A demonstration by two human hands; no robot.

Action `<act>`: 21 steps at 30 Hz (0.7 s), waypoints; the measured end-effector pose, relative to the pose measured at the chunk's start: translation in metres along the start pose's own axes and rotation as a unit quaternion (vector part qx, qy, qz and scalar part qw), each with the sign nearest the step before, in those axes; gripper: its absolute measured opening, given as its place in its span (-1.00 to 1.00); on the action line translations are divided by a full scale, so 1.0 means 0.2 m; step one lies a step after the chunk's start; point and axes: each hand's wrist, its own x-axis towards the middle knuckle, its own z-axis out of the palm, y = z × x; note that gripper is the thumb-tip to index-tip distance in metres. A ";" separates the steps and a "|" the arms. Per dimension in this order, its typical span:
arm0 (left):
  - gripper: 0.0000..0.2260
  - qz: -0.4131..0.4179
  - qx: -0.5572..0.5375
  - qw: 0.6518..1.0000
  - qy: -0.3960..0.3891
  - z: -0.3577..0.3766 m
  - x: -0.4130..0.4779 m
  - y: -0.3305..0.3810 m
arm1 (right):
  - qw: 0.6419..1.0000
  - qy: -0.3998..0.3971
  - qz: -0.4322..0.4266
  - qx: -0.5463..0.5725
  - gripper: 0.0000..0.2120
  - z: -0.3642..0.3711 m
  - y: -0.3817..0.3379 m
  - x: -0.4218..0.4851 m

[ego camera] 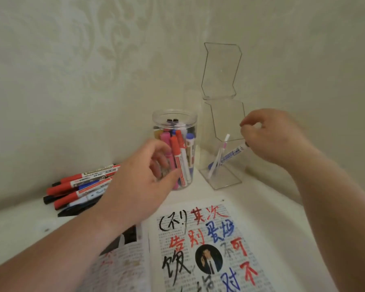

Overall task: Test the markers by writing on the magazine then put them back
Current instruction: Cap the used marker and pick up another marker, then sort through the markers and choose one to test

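Nearest the person, the magazine [209,249] lies open on the white table [278,209], its right page covered in large black, red and blue handwritten characters over the print. The left forearm crosses the left page. The left hand [135,186] is at the clear jar [175,116]: fingers curled against its left side, thumb pressed low on its front, a narrow grasp on the wall. The jar stands upright and is packed with markers, a red-and-white marker [178,159] foremost just beyond the fingertips. Left of the wrist, a loose pile of markers [78,186] rests on the table, red, black and blue, well apart from the jar. Right of the jar, the right hand [272,135] holds the upper end of a blue-and-white marker [232,153] in curled fingers; thumb and forefinger are closed together above it, and whether they pinch anything cannot be told. The marker slants down from the fingers into the clear case [223,180], beside a thin white pen [218,157]. The case lid [221,68] stands open, upright near the patterned wall [93,60].
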 end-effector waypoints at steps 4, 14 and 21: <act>-0.96 0.051 0.026 0.994 -0.094 0.04 -0.09 -0.07 | 0.967 -0.192 0.010 -0.166 -0.69 -0.08 -0.12 0.15; -0.89 0.068 0.062 0.978 -0.185 0.06 -0.11 -0.18 | 0.898 -0.322 0.051 -0.295 -0.85 0.01 -0.25 0.25; -0.80 0.080 0.108 0.946 -0.296 0.08 -0.13 -0.20 | 0.963 -0.184 0.002 -0.199 -0.91 -0.03 -0.21 0.23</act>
